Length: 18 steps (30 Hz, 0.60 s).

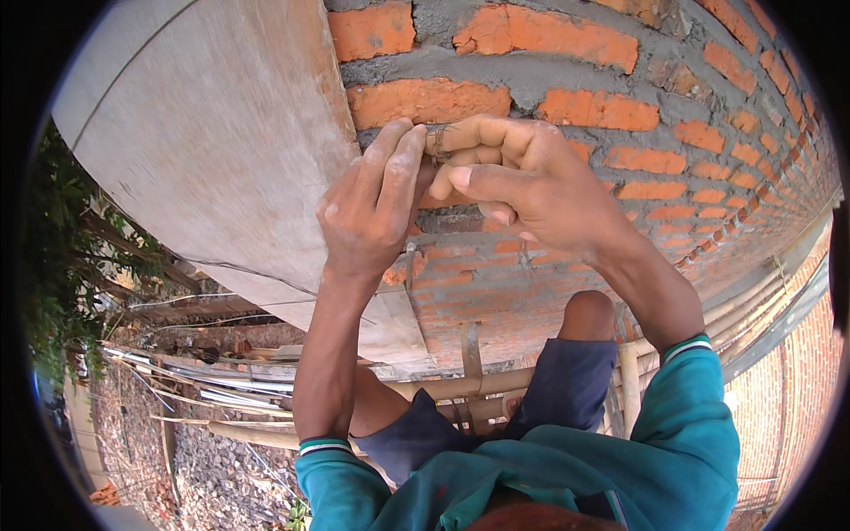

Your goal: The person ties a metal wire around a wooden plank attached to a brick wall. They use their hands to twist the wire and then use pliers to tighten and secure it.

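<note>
Both hands are raised at the seam between a pale, weathered board (208, 150) and the orange brick wall (598, 111) with rough grey mortar. My left hand (367, 199) is at the board's edge, fingers bent and pressed together at the tips; what they grip is hidden. Just to its right, my right hand (522, 177) has its fingers curled around thin dark wire (440, 143), with the index finger reaching toward the left fingertips. The wire is small and partly covered by the fingers.
Below me are bamboo poles (496, 382) of scaffolding, with my bent legs over them. Beneath lies rubble ground (212, 460) with long thin sticks (204, 385). Leafy branches (71, 248) hang at the left, and a thin cable (239, 270) crosses the board.
</note>
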Available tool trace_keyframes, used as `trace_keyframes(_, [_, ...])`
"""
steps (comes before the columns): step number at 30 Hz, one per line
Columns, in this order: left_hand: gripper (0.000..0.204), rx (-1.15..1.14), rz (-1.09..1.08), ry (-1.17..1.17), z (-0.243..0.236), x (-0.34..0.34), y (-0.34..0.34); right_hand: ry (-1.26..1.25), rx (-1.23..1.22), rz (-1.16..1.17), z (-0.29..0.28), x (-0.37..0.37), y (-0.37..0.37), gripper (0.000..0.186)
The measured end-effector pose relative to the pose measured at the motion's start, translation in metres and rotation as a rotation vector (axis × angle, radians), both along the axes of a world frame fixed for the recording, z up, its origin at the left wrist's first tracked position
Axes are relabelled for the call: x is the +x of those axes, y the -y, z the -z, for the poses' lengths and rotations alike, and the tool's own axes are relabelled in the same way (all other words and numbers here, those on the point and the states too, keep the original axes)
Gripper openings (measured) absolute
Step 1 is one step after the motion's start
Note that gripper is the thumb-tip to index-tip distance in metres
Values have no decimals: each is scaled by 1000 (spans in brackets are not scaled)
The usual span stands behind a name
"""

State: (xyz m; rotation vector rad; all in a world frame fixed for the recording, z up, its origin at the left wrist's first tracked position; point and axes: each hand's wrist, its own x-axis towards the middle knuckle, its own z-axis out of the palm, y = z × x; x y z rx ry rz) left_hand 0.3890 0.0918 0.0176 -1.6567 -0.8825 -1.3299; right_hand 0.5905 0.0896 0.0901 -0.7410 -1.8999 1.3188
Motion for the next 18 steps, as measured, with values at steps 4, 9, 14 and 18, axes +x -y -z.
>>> trace_keyframes(4, [36,-116,30,-94,-1,-6,4,-58,-123,-39,-1,5,-12,31])
trace_keyframes(9, [28,-259,206,-117,-16,-18,9,-45,222,-68,11,2,-19,27])
trace_keyframes(14, [16,-472,408,-23,-30,-20,21,-4,817,-21,29,4,-24,38])
trace_keyframes(18, [8,-579,462,54,-38,-17,28,-17,1338,-35,36,7,-34,53])
